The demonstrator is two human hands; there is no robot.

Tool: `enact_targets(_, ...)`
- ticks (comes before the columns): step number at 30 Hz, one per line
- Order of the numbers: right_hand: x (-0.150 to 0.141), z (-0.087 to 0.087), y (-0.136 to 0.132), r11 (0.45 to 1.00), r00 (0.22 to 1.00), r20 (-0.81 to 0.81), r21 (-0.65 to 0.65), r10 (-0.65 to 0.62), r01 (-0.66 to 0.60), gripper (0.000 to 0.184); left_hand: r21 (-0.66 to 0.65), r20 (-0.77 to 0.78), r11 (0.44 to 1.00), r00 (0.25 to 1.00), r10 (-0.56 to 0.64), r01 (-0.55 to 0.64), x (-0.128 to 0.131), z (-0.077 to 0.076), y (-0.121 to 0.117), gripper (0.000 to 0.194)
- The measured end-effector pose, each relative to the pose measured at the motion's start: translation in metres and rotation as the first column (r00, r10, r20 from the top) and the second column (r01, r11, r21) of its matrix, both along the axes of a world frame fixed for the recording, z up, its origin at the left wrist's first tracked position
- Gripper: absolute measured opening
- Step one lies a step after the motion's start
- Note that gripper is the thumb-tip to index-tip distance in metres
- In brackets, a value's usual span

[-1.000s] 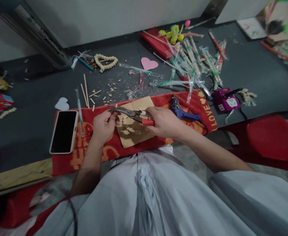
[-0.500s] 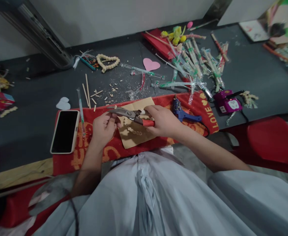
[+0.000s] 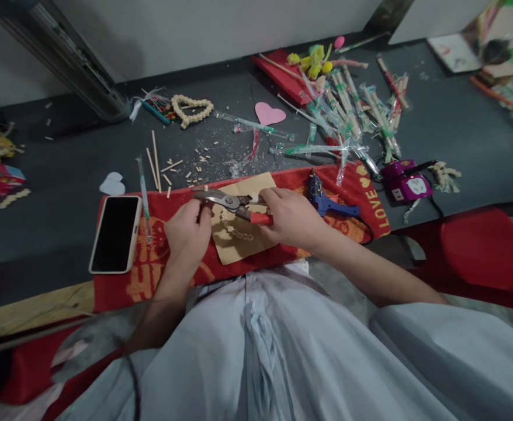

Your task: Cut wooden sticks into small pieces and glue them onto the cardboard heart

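Observation:
My right hand point(image 3: 292, 218) is closed around the handles of red-handled pruning shears point(image 3: 225, 199), whose blades point left over my left fingers. My left hand point(image 3: 189, 234) is pinched at the blade tips. A pale end of a short wooden stick point(image 3: 206, 188) shows just above the blades; the rest is hidden by the fingers. Beneath the shears lies a tan cardboard sheet point(image 3: 234, 252), bearing a wavy outline of small wooden bits point(image 3: 240, 235). It rests on a red cloth point(image 3: 173, 275) with orange lettering. A blue glue gun point(image 3: 333, 206) lies right of my right hand.
A phone point(image 3: 115, 235) and a wrapped stick point(image 3: 144, 202) lie left. Behind are loose sticks point(image 3: 154, 161), a heart-shaped frame point(image 3: 191, 111), a pink paper heart point(image 3: 269, 114) and wrapped chopsticks point(image 3: 342, 102). A purple device point(image 3: 403, 178) stands right, near a red chair point(image 3: 482, 248).
My left hand has turned slightly, its fingers now tucked closer under the blades. The shears shifted slightly and stay in my right hand. The camera view moved a little.

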State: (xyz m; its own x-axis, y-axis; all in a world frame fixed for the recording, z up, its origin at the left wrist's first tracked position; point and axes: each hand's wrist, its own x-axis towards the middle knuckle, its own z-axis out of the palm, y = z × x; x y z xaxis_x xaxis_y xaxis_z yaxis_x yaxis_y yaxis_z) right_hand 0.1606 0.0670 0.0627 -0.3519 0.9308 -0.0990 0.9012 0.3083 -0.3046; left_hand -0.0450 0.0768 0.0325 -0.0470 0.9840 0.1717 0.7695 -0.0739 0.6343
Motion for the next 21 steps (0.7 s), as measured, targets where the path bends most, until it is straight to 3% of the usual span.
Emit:
enact_targets(4,-0.002,0.001,-0.001,1.000,0.999,0.031,-0.010,-0.017,0.017,0.032,0.043,-0.149,0.999,0.989,-0.020,0.027,0.004,0.003,-0.001,0.024)
enact_targets(8,-0.001,0.007,0.001,0.995,0.991,0.106,-0.046,-0.083,0.089,0.031,0.046,-0.075,0.997,0.996,-0.055,0.058,0.004,0.000,-0.001,0.028)
enact_targets(14,0.006,0.015,0.010,0.990,0.985,0.097,0.031,-0.141,0.139,0.023,-0.122,0.141,0.991,0.989,-0.036,0.054,-0.004,-0.008,-0.003,0.035)
enact_targets(21,0.010,0.012,0.014,0.990,0.986,0.085,0.001,-0.141,0.142,0.022,-0.081,0.087,0.993,0.993,-0.078,0.086,-0.008,0.001,-0.003,0.032)
